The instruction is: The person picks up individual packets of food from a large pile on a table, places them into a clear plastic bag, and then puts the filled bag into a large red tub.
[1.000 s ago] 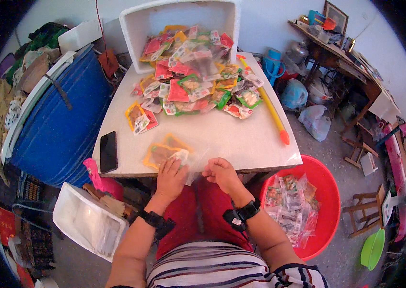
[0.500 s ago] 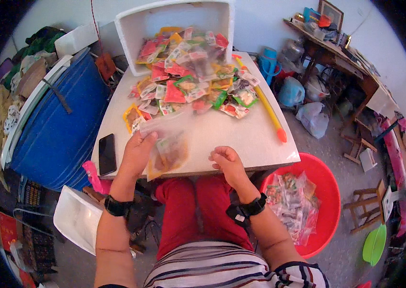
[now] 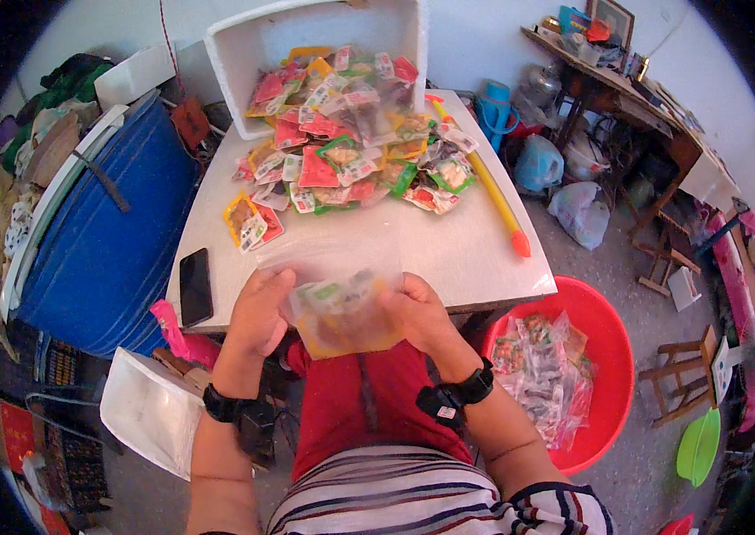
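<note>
Between my hands, over the table's near edge, hangs a clear plastic bag (image 3: pixel 346 316) with yellow-edged packets inside. My left hand (image 3: pixel 261 308) is closed on its left side, and my right hand (image 3: pixel 419 312) grips the right side. The bag is slightly blurred, so its contents are hard to make out. Beyond it lies a heap of small food packets (image 3: pixel 319 167) in red, green and yellow, spilling from a white foam box (image 3: pixel 224 76) tipped on its side. A yellow-edged packet (image 3: pixel 243 220) lies at the heap's near left.
A black phone (image 3: pixel 196 286) rests on the white table (image 3: pixel 475 267) at left. A yellow tube with orange ends (image 3: pixel 495 201) lies along the right side. A red basin (image 3: pixel 614 383) of filled clear bags stands on the floor at right. A blue barrel (image 3: pixel 114 241) stands at left.
My right hand has moved left and taken hold of the bag's right side. The bag, earlier hanging from my left hand alone, is now stretched level between both hands.
</note>
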`<state>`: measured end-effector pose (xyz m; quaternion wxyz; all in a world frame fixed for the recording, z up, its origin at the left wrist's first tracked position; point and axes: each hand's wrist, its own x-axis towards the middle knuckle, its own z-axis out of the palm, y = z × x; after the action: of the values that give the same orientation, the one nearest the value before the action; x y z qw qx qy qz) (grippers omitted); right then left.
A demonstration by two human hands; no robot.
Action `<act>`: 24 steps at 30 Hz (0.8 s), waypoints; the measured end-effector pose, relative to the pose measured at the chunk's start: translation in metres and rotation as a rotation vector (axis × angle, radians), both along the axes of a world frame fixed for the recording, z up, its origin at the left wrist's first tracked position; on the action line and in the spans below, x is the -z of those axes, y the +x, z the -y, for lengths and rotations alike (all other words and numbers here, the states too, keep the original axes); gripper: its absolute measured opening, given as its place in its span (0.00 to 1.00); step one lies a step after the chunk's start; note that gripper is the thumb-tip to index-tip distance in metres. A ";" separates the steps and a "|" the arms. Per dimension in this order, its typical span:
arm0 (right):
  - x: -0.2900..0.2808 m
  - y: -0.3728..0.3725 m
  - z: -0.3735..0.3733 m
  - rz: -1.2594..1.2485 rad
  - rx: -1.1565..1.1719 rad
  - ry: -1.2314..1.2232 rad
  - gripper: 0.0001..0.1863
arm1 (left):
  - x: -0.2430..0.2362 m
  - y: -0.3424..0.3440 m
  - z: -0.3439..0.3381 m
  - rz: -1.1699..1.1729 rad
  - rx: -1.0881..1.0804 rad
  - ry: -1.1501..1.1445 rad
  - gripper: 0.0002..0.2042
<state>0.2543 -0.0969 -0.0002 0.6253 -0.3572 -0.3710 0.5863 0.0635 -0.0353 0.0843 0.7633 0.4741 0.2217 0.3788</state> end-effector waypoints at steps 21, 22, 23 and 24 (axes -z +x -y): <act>0.027 -0.007 0.013 -0.461 -0.174 -0.162 0.14 | 0.019 0.000 0.033 -0.784 -0.017 0.415 0.13; 0.025 -0.008 0.014 -0.516 -0.212 -0.108 0.15 | 0.016 0.000 0.033 -0.798 0.004 0.457 0.13; 0.023 -0.010 0.017 -0.571 -0.242 -0.056 0.16 | 0.014 0.000 0.034 -0.812 0.033 0.499 0.13; 0.022 -0.011 0.018 -0.625 -0.270 -0.001 0.18 | 0.011 0.001 0.036 -0.724 0.059 0.420 0.14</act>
<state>0.2432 -0.1153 -0.0221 0.6255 -0.1082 -0.2052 0.7449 0.0640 -0.0710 0.0734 0.5332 0.7282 0.3799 0.2027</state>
